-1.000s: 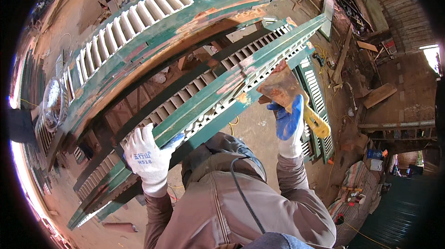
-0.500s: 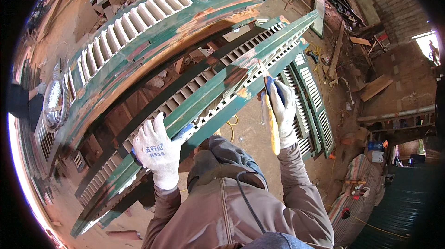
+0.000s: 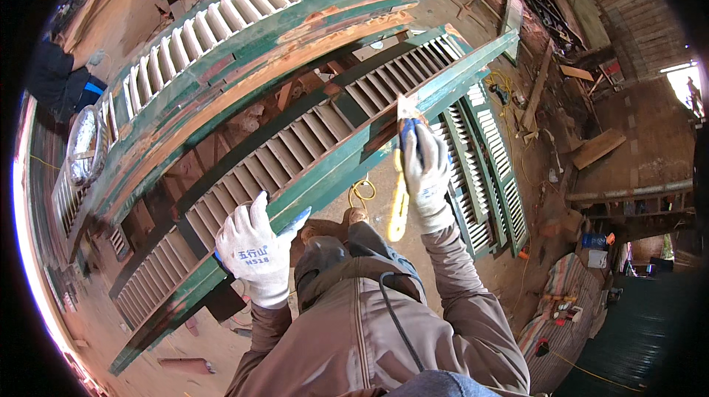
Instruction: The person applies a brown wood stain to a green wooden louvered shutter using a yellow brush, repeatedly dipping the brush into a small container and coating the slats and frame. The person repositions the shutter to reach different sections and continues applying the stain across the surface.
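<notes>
A green louvred shutter [image 3: 292, 146] lies slanted in front of me, its narrow side rail [image 3: 332, 175] turned toward me. Wrapped over that rail near its lower left end is my left hand [image 3: 255, 249], in a white glove, the thumb on the near side. My right hand [image 3: 427, 175], also gloved, is closed around a scraper with a yellow handle [image 3: 398, 209]. The scraper's pale blade [image 3: 406, 107] is at the rail's upper edge, right of the middle; whether it touches the wood I cannot tell. Bare brown patches show on the rail near the blade.
Beyond lies a stack of green shutters [image 3: 221, 79] with pale slats and scraped edges. More shutters [image 3: 484, 175] lean to my right. A yellow cable [image 3: 362, 189] curls on the floor. At far left, a co-worker's dark sleeve [image 3: 55, 76] shows. Wood scraps [image 3: 598, 147] lie at right.
The shutter has tilted, showing more of its slatted face. My right hand and scraper have shifted slightly left. The co-worker at far left has moved further up in the picture.
</notes>
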The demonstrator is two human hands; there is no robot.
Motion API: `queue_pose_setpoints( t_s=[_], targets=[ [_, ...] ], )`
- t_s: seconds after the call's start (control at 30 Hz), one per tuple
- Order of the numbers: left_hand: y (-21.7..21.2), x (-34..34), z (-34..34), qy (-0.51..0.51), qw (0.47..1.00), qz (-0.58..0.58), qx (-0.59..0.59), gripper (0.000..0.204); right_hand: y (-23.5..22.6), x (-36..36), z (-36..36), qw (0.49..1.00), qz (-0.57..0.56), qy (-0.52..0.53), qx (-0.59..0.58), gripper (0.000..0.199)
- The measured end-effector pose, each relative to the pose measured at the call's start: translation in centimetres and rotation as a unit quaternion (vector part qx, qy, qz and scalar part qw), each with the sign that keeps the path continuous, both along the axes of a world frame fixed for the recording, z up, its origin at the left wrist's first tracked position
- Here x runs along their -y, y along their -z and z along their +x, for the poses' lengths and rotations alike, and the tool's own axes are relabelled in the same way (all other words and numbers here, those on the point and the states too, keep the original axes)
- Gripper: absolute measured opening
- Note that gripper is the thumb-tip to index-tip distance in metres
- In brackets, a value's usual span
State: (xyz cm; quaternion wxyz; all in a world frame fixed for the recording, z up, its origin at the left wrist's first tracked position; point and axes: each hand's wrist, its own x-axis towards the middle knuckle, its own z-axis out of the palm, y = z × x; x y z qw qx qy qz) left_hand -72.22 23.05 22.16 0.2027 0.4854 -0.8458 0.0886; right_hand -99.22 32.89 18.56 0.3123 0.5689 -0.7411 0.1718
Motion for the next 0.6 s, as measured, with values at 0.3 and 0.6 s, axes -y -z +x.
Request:
queue_pose_setpoints(
  t_s=[0.3,0.6],
  targets=[
    [0.9,-2.5,0.3,0.001,1.000,-0.015,-0.007,0.064,0.4,-5.8,3.1,0.994,0.013,-0.064,0.082,0.027],
    [0.9,-3.4,0.9,0.015,1.000,0.008,0.021,0.057,-4.8,-5.4,-1.3,0.985,0.014,-0.066,0.162,0.041]
  ],
)
